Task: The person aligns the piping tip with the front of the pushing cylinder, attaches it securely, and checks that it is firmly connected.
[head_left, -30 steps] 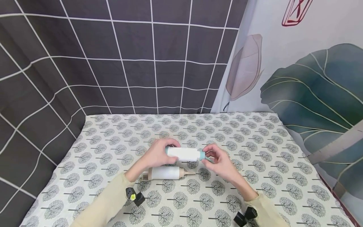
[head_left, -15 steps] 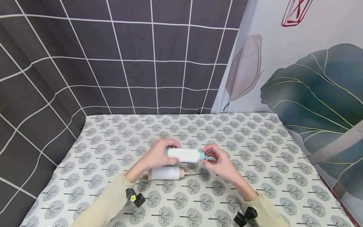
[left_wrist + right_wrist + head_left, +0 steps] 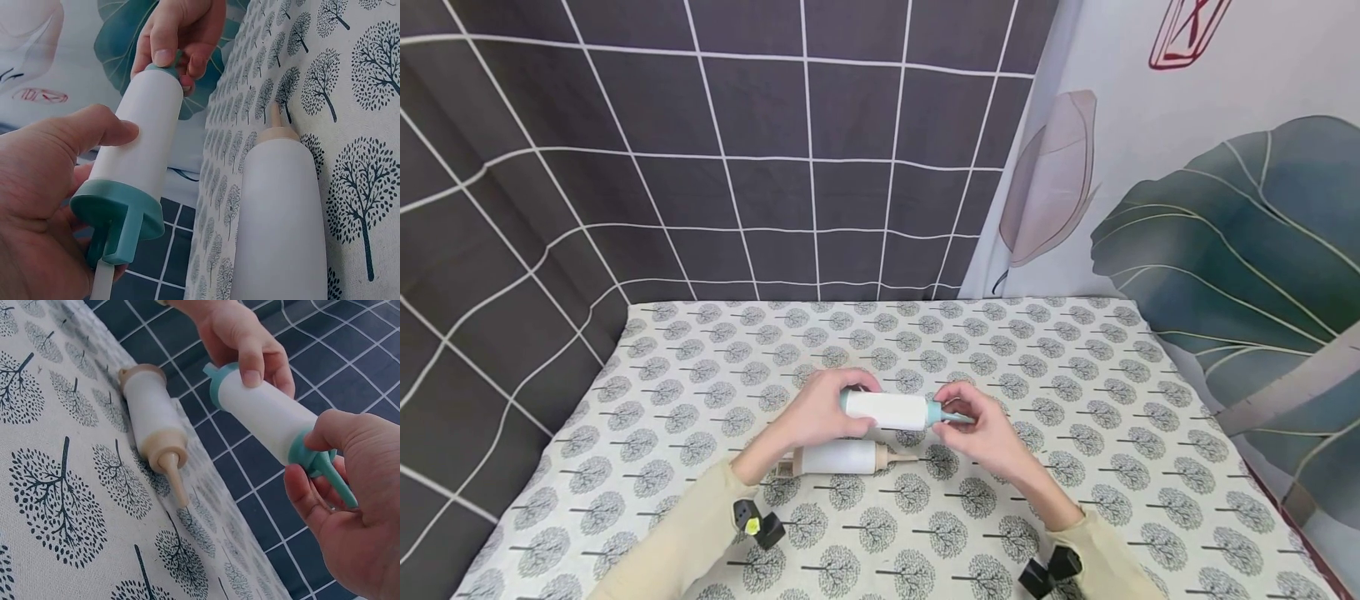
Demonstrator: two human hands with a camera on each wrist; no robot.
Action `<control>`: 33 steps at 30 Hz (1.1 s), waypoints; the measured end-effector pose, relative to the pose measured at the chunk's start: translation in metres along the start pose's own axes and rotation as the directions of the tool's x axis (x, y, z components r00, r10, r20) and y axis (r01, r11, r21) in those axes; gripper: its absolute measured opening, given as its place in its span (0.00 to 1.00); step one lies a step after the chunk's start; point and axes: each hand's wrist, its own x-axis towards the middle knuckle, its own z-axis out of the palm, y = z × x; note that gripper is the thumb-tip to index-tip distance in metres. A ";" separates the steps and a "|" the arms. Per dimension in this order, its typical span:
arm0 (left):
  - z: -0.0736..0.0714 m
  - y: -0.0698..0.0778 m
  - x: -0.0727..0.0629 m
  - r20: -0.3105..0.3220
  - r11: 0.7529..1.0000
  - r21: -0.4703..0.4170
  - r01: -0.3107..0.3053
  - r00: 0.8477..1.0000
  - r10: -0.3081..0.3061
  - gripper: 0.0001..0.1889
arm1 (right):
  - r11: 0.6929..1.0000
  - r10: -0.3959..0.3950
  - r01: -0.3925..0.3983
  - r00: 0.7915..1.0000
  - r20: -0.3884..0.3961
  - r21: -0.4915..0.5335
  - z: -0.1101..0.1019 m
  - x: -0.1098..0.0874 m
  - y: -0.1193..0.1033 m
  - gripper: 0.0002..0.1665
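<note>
A white syringe (image 3: 891,411) with teal ends is held level above the table. My left hand (image 3: 820,408) grips its body near the back, thumb lying along the white tube. In the left wrist view a teal flange (image 3: 119,200) with a bracket and a pale rod sits at that end. My right hand (image 3: 981,433) pinches the collar of the teal nozzle cap (image 3: 306,450) between thumb and fingers. The thin nozzle tip (image 3: 342,487) points out past them. A second, beige-and-white syringe (image 3: 838,457) lies on the cloth just below, its beige nozzle (image 3: 174,478) pointing right.
A tree-print cloth (image 3: 880,533) covers the table. Behind it hangs a dark grid curtain (image 3: 760,192), with a leaf-patterned white curtain (image 3: 1075,167) on the right. Small black devices (image 3: 760,523) are strapped at both sleeves.
The nozzle tip shows further out beyond my right fingers than a second ago, and the held syringe sits very slightly lower. Both hands keep their grips; the beige syringe stays in place.
</note>
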 end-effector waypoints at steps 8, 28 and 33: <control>0.001 0.001 0.000 -0.016 1.000 0.020 -0.011 1.000 0.011 0.19 | 0.999 -0.024 0.024 1.000 0.006 0.030 -0.001 0.000 0.000 0.21; 0.001 0.002 0.001 0.004 1.000 -0.007 0.023 1.000 -0.023 0.19 | 0.993 -0.115 0.115 0.993 -0.003 0.012 -0.003 0.001 0.003 0.23; 0.001 0.003 0.001 0.001 1.000 -0.003 0.025 1.000 -0.025 0.19 | 0.998 -0.049 0.049 0.999 -0.018 0.027 -0.003 -0.001 0.002 0.21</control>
